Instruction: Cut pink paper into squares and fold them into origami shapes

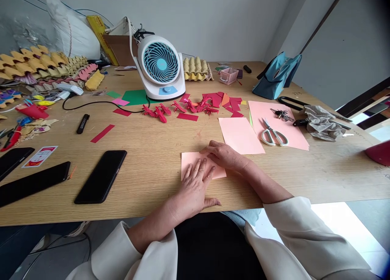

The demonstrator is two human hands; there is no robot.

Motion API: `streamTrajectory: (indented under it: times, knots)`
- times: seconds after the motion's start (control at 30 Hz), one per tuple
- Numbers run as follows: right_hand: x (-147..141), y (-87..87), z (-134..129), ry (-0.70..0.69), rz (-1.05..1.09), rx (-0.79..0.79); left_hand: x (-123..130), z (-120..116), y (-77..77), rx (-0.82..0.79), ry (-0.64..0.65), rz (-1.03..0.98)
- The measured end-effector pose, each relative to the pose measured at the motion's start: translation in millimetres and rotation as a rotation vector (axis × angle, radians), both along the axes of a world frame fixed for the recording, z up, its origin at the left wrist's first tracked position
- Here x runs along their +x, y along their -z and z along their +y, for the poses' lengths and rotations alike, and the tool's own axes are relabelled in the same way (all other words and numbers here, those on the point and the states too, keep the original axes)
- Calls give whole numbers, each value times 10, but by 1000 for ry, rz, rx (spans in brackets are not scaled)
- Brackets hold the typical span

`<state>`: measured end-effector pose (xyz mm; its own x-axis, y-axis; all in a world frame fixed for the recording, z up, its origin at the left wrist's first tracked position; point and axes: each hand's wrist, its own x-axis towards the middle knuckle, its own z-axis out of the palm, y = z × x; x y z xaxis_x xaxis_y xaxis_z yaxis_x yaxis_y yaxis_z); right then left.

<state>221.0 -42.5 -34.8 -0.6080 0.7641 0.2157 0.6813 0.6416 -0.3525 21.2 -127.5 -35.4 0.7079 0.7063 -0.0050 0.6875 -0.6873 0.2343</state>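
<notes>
A small pink sheet of paper (185, 160) lies near the table's front edge, partly covered by my hands. My left hand (194, 188) rests flat on it with fingers spread and the thumb out toward the table edge. At the sheet's far edge, my right hand (224, 155) has its fingers curled and pressed together on the paper; the fingertips are partly hidden. Just beyond my right hand lies a larger pink sheet (240, 136). White-handled scissors (273, 134) sit farther right on another pink sheet (292, 136).
Red folded paper pieces (160, 113) and scraps line the middle, before a white fan (161, 67). Phones (101, 176) and a black marker (83, 123) lie to the left. Keys (282, 115), a grey cloth (324, 123) and a blue bag (276, 77) are at right.
</notes>
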Motion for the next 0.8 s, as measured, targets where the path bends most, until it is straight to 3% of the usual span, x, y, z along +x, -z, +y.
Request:
streamTrajectory:
  times: [0.3, 0.6, 0.8]
  knots:
    - [-5, -4, 7, 14, -21, 1, 25, -23, -144, -96, 3, 18]
    - [-19, -48, 7, 7, -39, -28, 134, -109, -16, -81, 34, 0]
    - [-6, -3, 31, -3, -26, -38, 259, -170, -160, -120, -25, 55]
